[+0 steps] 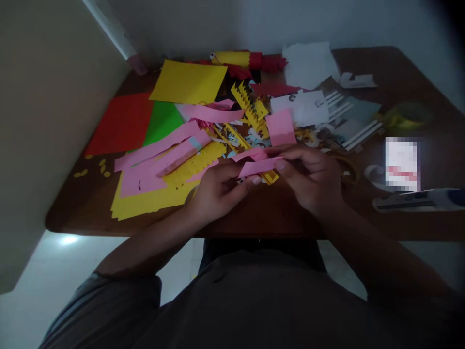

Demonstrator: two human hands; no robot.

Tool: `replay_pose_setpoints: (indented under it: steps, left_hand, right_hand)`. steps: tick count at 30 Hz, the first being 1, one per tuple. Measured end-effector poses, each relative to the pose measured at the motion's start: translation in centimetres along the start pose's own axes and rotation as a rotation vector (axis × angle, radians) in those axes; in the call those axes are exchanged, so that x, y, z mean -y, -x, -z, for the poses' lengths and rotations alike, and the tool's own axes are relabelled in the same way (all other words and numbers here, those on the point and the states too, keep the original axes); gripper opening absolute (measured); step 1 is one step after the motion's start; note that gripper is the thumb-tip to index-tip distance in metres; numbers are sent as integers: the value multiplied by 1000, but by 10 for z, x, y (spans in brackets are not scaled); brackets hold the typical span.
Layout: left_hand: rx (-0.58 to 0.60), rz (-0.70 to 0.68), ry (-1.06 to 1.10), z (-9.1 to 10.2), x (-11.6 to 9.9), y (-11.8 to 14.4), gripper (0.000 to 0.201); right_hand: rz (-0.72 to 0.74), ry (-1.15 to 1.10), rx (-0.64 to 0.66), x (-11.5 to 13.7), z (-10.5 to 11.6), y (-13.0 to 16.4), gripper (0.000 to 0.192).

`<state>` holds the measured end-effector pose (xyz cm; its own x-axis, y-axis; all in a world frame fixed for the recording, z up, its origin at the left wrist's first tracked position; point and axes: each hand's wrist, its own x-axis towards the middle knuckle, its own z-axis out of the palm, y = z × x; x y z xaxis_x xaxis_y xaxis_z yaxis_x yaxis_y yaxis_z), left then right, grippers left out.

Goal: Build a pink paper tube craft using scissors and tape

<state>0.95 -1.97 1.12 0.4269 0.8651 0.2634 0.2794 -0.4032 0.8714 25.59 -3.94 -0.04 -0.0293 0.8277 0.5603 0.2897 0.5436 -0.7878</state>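
A folded pink paper strip [258, 167] is held between my two hands over the table's front edge. My left hand [220, 190] pinches its left end, thumb below. On the other end, the fingertips of my right hand [310, 177] are closed. Just behind and under the strip lie yellow paper strips [269, 178] with cut edges. Farther back is a pink paper rectangle [281, 127]. Left of my left hand, pink strips [160, 145] rest on yellow paper sheets [123, 208].
Red [119, 123], green [163, 121] and yellow sheets [189, 80] lie at the back left of the brown table [83, 208]. A yellow and red paper figure [236, 59] is at the back. Tape [409, 116] and a blue-white tool [417, 201] sit at right.
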Motion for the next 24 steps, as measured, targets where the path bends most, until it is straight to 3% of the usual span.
replay_pose_setpoints:
  steps: [6, 12, 17, 24]
  left_hand:
    - [-71, 55, 93, -2, -1, 3, 32]
    - [-41, -16, 102, -4, -1, 3, 29]
    - [-38, -64, 139, -5, -1, 0, 26]
    - [-47, -11, 141, -4, -3, -3, 36]
  right_hand:
    - [-19, 51, -58, 5, -1, 1, 5]
    - [-16, 56, -94, 7, -2, -1, 4]
    - [-162, 21, -78, 9, -3, -1, 8]
    - [-233, -57, -70, 8, -5, -1, 9]
